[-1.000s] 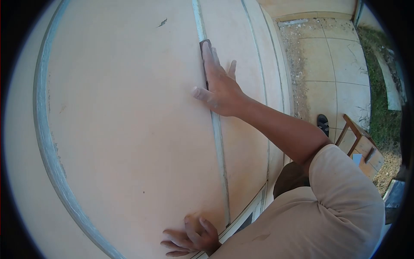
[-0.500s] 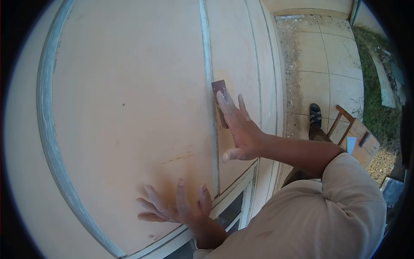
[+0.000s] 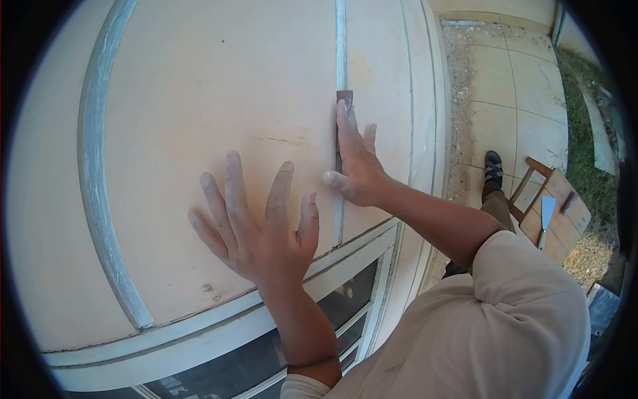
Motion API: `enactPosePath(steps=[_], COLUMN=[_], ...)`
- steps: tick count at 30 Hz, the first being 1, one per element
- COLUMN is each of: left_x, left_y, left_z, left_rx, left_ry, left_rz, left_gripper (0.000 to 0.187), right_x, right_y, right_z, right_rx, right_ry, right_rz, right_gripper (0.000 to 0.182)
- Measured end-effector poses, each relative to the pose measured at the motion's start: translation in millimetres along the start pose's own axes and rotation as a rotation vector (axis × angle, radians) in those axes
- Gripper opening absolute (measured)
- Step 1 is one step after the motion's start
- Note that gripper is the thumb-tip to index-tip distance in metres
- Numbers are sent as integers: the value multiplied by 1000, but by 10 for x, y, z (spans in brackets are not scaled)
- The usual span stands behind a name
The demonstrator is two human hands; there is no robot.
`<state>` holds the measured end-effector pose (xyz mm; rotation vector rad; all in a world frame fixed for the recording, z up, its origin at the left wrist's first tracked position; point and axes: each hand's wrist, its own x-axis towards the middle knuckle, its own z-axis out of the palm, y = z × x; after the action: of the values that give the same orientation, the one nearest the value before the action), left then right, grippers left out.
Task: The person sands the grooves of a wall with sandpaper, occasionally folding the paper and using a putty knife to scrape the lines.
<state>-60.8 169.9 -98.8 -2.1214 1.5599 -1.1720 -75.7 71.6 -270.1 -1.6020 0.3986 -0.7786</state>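
1. Block, dark reddish-brown [image 3: 345,96], lies lengthwise on the narrow pale-blue strip [image 3: 341,40] of the panel, its far end jutting past the fingertips; being slim, it seems aligned this way so its face follows the strip.

2. The right hand [image 3: 359,165] keeps its fingers stretched out and laid along the block rather than wrapped around it. Such a flat hold probably presses the block against the surface. The thumb juts out to the other side, apart from the fingers, perhaps for steadiness; whether it touches the panel I cannot tell.

3. The left hand [image 3: 260,239] is spread wide over the panel [image 3: 166,166], fingers extended and grasping nothing. It looks placed to brace the leaning body, though the palm's contact is hidden. Pale dust coats its fingertips.

4. Below both hands runs a window frame [image 3: 166,352], forming the panel's lower border.

5. Off to the side, a scraper [image 3: 547,213] and a small dark piece [image 3: 569,202] rest on a wooden stool [image 3: 561,233], presumably set there to stay within reach. One sandalled foot [image 3: 493,169] stands near it on the tiles [image 3: 541,143].
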Motion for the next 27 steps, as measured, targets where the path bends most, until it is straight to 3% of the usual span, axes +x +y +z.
enactPosePath(steps=[3, 6, 8, 11, 14, 17, 19, 22, 24, 26, 27], left_x=[-42, -108, -98, -70, -95, -82, -122, -154, -178, -149, -177], left_y=[59, 83, 91, 104, 134, 163, 137, 118, 116, 144, 145], left_z=[81, 71, 78, 146, 158, 170, 130, 113, 71, 145, 152], left_rx=[-17, -50, -61, -17, 10, 91, 140, 191, 221, 253, 274], left_ry=[3, -25, -10, 56, 53, 28, 7, -23, -32, -58, -43], left_rz=[36, 35, 33, 31, 7, -20, -48, -43, -58, -81, -87], left_gripper=[33, 32, 31, 27, 24, 24, 26, 27, 28, 29, 30], right_x=[-138, 563, 1016, 551, 35, 614, 1181, 1185, 689, 692, 935], right_y=[61, 149, 234, 153, 157, 267, 312, 340, 440, 443, 409], right_z=[-8, -297, -428, -245, -176, -501, -750, -708, -521, -592, -696], right_rx=[-13, -18, 115, 52, -100, -94, 222, 198, 7, -72, -3], right_ry=[-43, -21, 132, 37, -181, -160, 0, -7, -181, -224, -146], right_rz=[-97, 62, 134, 57, -38, -7, 134, 39, -21, -53, 16], right_gripper=[118, 115, 114, 114, 131, 130, 130, 126, 131, 131, 128])
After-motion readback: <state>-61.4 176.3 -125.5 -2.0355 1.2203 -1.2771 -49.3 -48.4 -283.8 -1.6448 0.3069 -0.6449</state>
